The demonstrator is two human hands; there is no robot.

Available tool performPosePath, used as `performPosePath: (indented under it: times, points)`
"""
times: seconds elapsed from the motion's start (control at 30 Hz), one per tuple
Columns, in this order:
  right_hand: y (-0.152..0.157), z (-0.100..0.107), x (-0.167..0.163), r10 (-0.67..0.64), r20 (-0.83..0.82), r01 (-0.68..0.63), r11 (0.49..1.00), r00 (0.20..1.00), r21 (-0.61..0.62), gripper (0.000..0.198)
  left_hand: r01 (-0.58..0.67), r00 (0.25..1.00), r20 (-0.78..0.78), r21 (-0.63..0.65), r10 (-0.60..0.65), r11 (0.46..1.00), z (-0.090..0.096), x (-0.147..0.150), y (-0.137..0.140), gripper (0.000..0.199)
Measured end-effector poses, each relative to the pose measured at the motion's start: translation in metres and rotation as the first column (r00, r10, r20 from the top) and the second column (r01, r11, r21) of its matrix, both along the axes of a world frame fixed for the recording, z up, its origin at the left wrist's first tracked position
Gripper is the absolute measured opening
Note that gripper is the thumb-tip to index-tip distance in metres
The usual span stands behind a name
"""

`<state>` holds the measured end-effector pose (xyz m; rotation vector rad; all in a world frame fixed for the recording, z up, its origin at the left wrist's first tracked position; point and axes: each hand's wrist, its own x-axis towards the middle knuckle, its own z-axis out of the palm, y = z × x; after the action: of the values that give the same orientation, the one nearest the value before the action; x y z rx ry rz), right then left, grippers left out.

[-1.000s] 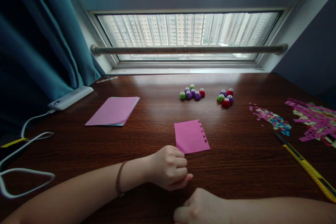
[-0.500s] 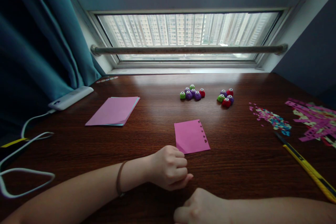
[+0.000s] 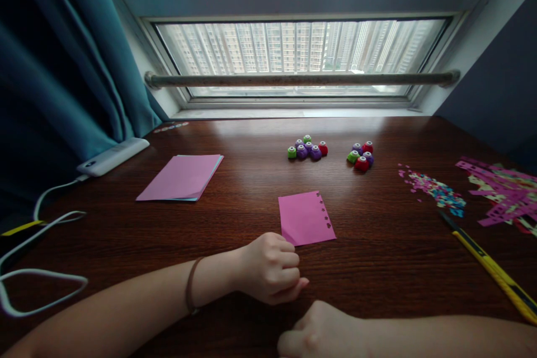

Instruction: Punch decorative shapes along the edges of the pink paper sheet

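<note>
My left hand point(image 3: 272, 267) rests on the table with its fingers curled in. Its knuckles meet the lower left corner of a pink paper square point(image 3: 306, 217), hiding that corner; whether they touch it I cannot tell. Small shaped holes run down the square's right edge. Closer to me, my right hand point(image 3: 316, 331) is curled into a fist, partly cut off by the bottom of the view. The inside of both hands is hidden. Beyond the square lie two groups of small craft punches, a left group point(image 3: 308, 149) and a right group point(image 3: 361, 156), in purple, green and red.
A stack of pink and blue paper point(image 3: 180, 178) lies left. At right are tiny paper cutouts point(image 3: 440, 190), punched paper strips point(image 3: 503, 190) and a yellow utility knife point(image 3: 489, 263). A white device point(image 3: 114, 156) with a cable point(image 3: 46, 271) sits by the curtain point(image 3: 84, 56).
</note>
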<state>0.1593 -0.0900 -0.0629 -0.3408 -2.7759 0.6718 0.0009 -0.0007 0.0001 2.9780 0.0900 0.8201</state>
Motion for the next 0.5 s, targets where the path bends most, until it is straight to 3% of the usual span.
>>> performPosePath:
  times: [0.17,0.5]
  points:
    - [0.0021,0.0068,0.0011,0.038,0.036,-0.038,0.999,0.999,0.0,0.014,-0.005,1.0,-0.011,0.003,0.005,1.0,0.0006,0.0,0.0006,0.034]
    - [0.0004,0.001,0.0,0.014,0.02,-0.014,1.0,1.0,-0.012,0.013,-0.007,1.0,-0.013,-0.003,0.007,1.0,-0.0009,-0.0002,0.0003,0.034]
